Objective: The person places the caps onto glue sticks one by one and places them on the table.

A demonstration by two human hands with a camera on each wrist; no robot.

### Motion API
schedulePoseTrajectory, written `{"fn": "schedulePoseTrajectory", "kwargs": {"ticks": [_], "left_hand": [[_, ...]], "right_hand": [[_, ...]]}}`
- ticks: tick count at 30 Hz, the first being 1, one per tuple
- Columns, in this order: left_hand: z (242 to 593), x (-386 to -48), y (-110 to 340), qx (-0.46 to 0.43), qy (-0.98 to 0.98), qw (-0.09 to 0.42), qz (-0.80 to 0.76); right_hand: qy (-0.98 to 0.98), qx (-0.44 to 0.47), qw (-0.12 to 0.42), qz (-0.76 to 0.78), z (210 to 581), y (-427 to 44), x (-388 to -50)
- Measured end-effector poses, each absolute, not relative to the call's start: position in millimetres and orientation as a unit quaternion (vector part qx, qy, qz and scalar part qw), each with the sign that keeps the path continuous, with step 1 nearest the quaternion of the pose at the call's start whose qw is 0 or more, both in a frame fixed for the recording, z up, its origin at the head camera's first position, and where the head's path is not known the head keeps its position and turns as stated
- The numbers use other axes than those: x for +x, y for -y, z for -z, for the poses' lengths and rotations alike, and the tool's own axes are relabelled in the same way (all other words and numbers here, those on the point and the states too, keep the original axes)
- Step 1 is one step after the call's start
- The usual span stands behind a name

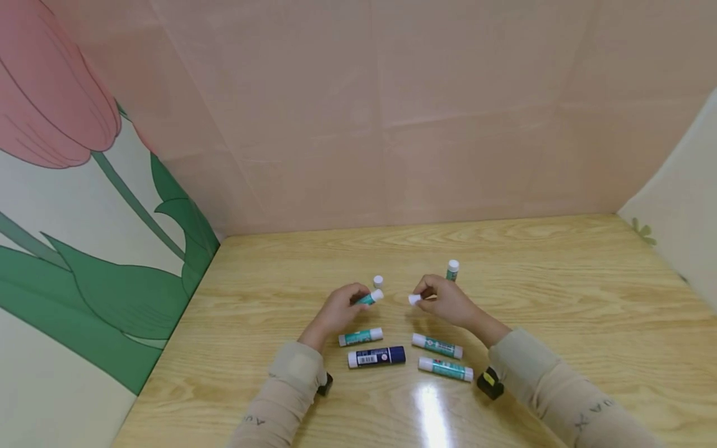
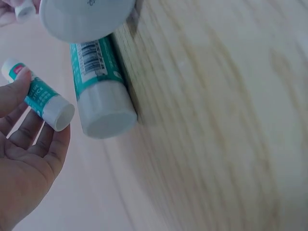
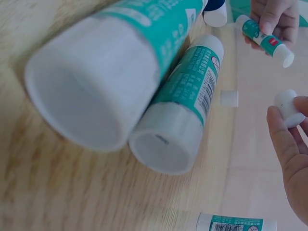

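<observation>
My left hand [image 1: 338, 309] grips a teal and white glue stick [image 1: 366, 299], fingers curled round its barrel and its white end pointing toward the right hand. A short way to the right, my right hand [image 1: 450, 303] pinches a small white cap [image 3: 288, 108] between thumb and fingertips. The cap and the held glue stick are apart, both raised off the table. Another white cap [image 1: 378, 281] stands on the table just beyond the left hand. Behind the right hand a teal glue stick [image 1: 452, 267] stands upright, its lower part hidden.
On the wooden table [image 1: 252, 280] nearer me lie a teal glue stick [image 1: 361, 337], a dark blue one [image 1: 376, 357], and two more teal ones [image 1: 437, 345] to the right. Black wrist devices [image 1: 490, 383] sit under the sleeves. A pink covering [image 1: 381, 124] rises behind the table.
</observation>
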State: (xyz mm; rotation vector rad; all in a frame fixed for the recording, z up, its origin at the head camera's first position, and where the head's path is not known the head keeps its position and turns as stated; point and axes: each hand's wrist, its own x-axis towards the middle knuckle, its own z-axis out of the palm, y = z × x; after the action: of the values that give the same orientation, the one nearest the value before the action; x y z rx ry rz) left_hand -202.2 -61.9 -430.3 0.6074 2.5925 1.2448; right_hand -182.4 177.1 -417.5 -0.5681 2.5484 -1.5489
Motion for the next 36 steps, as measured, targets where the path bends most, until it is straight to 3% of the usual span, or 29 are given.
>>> {"fn": "schedulePoseTrajectory", "kwargs": {"ticks": [36], "left_hand": [[420.4,-194.5,48.4,0.261,-0.872,0.101,-0.401]], "right_hand": [[-0.809,-0.162,0.088,0.558,413.7,-169.8,-179.9]]}}
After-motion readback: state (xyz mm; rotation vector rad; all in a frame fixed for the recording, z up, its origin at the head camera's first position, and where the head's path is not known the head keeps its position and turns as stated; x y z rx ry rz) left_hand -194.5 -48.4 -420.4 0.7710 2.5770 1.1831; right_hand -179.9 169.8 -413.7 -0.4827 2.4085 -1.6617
